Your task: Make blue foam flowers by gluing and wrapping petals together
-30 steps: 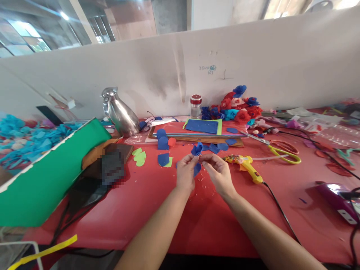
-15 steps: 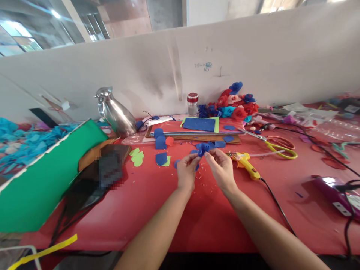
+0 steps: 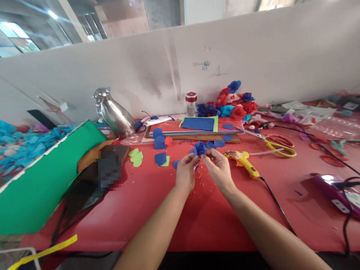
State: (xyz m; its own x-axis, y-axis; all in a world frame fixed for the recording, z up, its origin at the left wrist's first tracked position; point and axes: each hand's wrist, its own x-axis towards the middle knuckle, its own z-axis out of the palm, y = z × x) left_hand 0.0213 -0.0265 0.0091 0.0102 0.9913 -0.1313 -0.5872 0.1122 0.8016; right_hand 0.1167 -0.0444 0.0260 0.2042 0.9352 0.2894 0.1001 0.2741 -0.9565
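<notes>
Between my fingertips, over the middle of the red table, is a small blue paper flower [image 3: 199, 148]. My left hand [image 3: 185, 170] pinches its lower left side, and the fingers of my right hand [image 3: 219, 167] are closed at its lower right. Blue paper petals [image 3: 219, 143] lie just behind and beside the hands, some partly covered by them. Close to my right hand rests a yellow hot glue gun [image 3: 247, 165], its nozzle end towards my fingers and a glue stick in its back.
Scissors [image 3: 278, 145] lie right of the stacked sheets [image 3: 194, 137]. Finished paper flowers [image 3: 230, 103], a jar [image 3: 191, 104] and a steel jug [image 3: 115, 114] stand along the wall. A green box [image 3: 53, 180] is at left, a purple power strip [image 3: 334, 191] with cables at right.
The blue flower has turned between my fingers and its petals now stand more upright and cupped. Both hands stay nearly in place; the camera view shifts slightly.
</notes>
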